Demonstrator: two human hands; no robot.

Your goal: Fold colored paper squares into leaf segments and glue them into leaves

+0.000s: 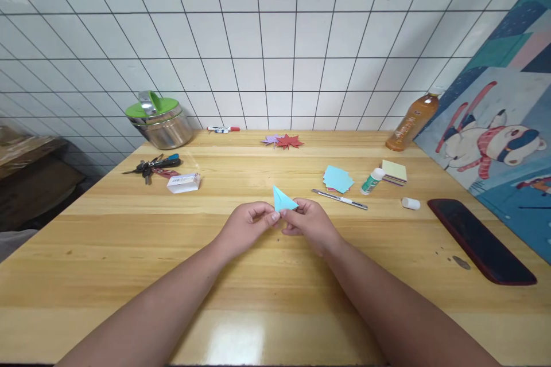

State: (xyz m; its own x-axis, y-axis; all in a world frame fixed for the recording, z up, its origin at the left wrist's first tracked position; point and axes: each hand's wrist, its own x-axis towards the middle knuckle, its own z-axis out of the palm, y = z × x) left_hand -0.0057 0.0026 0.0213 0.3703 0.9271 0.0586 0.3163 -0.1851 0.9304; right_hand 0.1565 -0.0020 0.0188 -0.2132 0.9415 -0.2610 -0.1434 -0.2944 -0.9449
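Note:
A small light-blue piece of folded paper [283, 200], roughly triangular with a crease across it, is held just above the middle of the wooden table. My left hand [248, 226] pinches its lower left corner between thumb and fingers. On the other side, my right hand [310, 223] grips its lower right edge, thumb on top. Both thumbs nearly meet at the bottom of the paper. To the right of my hands lie a utility knife [340, 199] and a stack of light-blue paper sheets [338, 178].
Further right are a glue stick [372, 181], its white cap [410, 203], a notepad [394, 172], a phone [481, 241] and a tea bottle [414, 121]. Paper leaves [289, 141] and a marker [224, 129] lie by the wall. Keys [148, 167], a small box [183, 183] and a metal pot [166, 126] are left.

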